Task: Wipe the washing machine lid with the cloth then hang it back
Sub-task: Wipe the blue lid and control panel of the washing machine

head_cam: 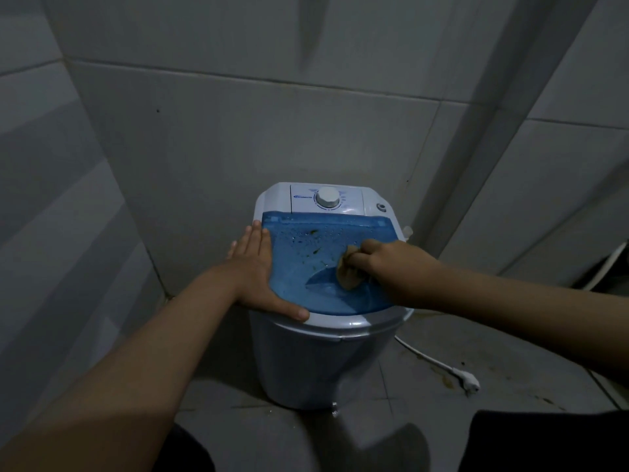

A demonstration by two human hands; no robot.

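A small white washing machine (306, 362) stands against the tiled wall, with a translucent blue lid (299, 267) on top. Dark specks and water drops dot the lid's far half. My right hand (384, 267) is closed around a crumpled tan cloth (347, 274) and presses it on the right middle of the lid. My left hand (258, 270) lies flat, fingers together, along the lid's left edge, its thumb on the machine's front rim. A white control panel with a round dial (327, 198) sits behind the lid.
Grey tiled walls close in at the back and left. A white power cord with its plug (471, 383) lies on the stained floor right of the machine. A dark object with a white edge (609, 267) shows at the far right.
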